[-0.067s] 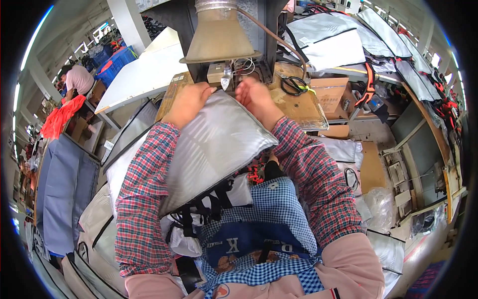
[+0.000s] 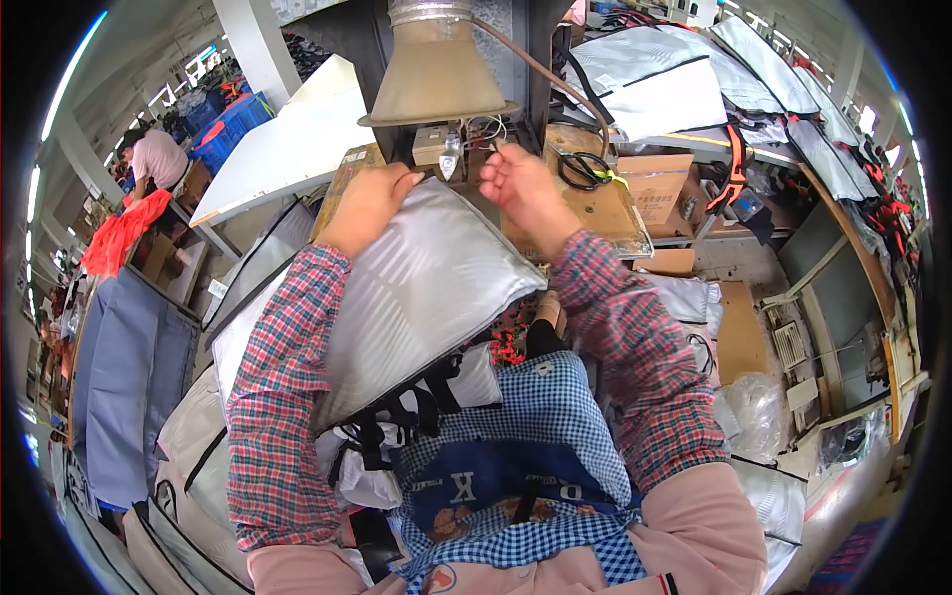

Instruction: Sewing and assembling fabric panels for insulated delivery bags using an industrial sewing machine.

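A silvery quilted-looking fabric piece (image 2: pixel 431 283) with dark-edged seams slopes from the worktable down over my lap. At its far left corner my left hand (image 2: pixel 375 206) grips the edge, thumb and fingers pressed together. My right hand (image 2: pixel 526 188) is raised off the fabric, just right of the sewing machine's needle area (image 2: pixel 449 164). Its fingers are curled and pinched; whatever is between them is too small to make out. Black straps (image 2: pixel 421 402) hang from the fabric's near edge over my checked apron (image 2: pixel 526 426).
A beige cone-shaped hood (image 2: pixel 436 74) hangs over the machine. Black-handled scissors (image 2: pixel 583 171) lie on the wooden tabletop (image 2: pixel 595 218) at right. More silvery pieces (image 2: pixel 669 94) are stacked on the far right table. A grey-blue panel (image 2: pixel 134 382) drapes at left; a person (image 2: pixel 157 161) sits beyond.
My right hand has lifted away from the fabric's far corner and moved to the right. My left hand has shifted slightly left, still at the fabric edge.
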The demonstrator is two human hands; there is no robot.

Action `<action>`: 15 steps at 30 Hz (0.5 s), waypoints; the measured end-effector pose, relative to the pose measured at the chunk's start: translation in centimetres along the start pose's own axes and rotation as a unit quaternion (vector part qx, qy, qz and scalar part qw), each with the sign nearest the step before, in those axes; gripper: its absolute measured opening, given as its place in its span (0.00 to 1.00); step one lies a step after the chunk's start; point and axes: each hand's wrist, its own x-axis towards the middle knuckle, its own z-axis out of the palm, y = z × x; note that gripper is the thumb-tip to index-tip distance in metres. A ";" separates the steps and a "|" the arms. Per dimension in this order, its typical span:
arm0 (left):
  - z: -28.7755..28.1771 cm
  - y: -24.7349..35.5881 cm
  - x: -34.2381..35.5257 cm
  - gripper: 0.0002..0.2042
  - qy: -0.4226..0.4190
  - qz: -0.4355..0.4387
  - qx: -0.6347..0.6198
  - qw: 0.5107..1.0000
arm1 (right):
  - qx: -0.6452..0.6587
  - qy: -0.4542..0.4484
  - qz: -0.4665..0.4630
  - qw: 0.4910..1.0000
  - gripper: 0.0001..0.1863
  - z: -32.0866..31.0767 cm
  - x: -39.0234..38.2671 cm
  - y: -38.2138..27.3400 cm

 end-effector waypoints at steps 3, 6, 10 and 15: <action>-2.5 1.5 -1.5 0.13 0.010 0.006 0.007 1.000 | -0.135 -0.058 0.016 0.989 0.11 -2.5 -4.8 -3.7; -5.7 4.6 -4.6 0.12 0.074 0.059 0.002 0.996 | -0.427 -0.191 0.006 0.884 0.14 -5.2 -10.9 -4.5; -10.3 10.9 -8.7 0.08 0.094 0.021 0.016 0.995 | -0.709 -0.139 0.016 0.691 0.30 -5.6 -18.2 -4.7; -13.3 20.3 -11.0 0.07 0.108 0.044 0.024 0.993 | -0.578 -0.191 -0.347 0.714 0.37 -0.6 -23.4 -3.2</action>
